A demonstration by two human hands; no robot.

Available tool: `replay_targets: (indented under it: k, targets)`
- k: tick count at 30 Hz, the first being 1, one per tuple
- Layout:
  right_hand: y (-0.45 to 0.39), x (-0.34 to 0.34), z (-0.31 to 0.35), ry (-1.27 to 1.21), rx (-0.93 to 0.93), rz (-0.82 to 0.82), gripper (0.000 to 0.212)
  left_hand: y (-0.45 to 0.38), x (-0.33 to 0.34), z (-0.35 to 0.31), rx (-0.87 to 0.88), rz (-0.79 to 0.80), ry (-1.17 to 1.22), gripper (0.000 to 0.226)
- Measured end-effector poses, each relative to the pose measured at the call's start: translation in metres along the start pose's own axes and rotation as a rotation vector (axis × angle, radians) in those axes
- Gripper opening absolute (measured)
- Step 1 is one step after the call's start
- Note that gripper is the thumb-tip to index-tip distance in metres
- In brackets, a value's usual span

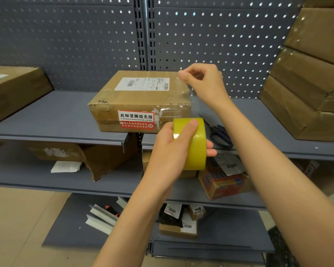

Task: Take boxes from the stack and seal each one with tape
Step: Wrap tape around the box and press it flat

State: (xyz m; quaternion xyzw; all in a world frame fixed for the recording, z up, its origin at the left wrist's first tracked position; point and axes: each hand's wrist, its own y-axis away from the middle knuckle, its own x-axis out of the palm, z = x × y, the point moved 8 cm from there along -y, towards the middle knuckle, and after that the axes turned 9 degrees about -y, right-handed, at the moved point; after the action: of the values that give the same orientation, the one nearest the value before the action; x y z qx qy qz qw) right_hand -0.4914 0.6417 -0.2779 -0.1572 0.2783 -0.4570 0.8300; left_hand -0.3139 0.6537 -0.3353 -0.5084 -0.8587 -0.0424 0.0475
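1. Box (141, 101): cardboard, lying flat at the front of the grey shelf (52, 114), white label on top.
2. Left hand (174, 151): grips the yellow tape roll (194, 143) below the box's front edge.
3. Right hand (202, 81): pinches the clear tape end (189, 89) above the box's right corner.
4. Scissors (220, 135): on the shelf, just right of the roll.

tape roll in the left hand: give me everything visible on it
The tape roll is a wide roll of glossy, translucent yellow packing tape, held on edge in front of the shelf edge, below the cardboard box. The left hand grips it, thumb across the outer face, fingertips showing past its right side. A clear strip runs up to the right hand, which pinches its free end over the box's right corner.
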Motion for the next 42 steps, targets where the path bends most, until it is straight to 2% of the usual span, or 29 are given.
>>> replay_targets:
  k: [22,26,29,31,33,37,39,42]
  targets:
    - [-0.01,0.023,-0.044,0.135,0.087,0.035,0.013,-0.03,-0.012,0.022,-0.119,-0.01,0.024,0.027]
    - [-0.013,0.023,-0.05,0.145,0.116,0.032,0.033,-0.031,-0.012,0.023,-0.123,-0.016,0.026,0.029]
    - [-0.013,0.014,-0.042,0.239,0.073,-0.03,0.02,-0.03,-0.013,0.024,-0.13,-0.023,0.018,0.031]
    - [-0.007,0.008,-0.024,0.22,0.026,-0.039,0.027,-0.03,-0.014,0.025,-0.132,-0.023,0.011,0.03]
    - [0.005,0.017,-0.002,0.249,-0.026,0.106,0.037,-0.03,-0.014,0.027,-0.136,-0.027,0.012,0.03]
    - [0.036,0.06,-0.005,0.556,0.057,0.581,0.05,-0.029,-0.012,0.03,-0.127,-0.04,0.018,0.029]
    - [0.04,0.067,-0.019,0.637,0.108,0.633,0.058,-0.028,-0.012,0.033,-0.103,-0.057,0.007,0.026]
    - [0.036,0.068,-0.029,0.69,0.129,0.615,0.061,-0.028,-0.015,0.036,-0.048,-0.089,-0.046,0.023]
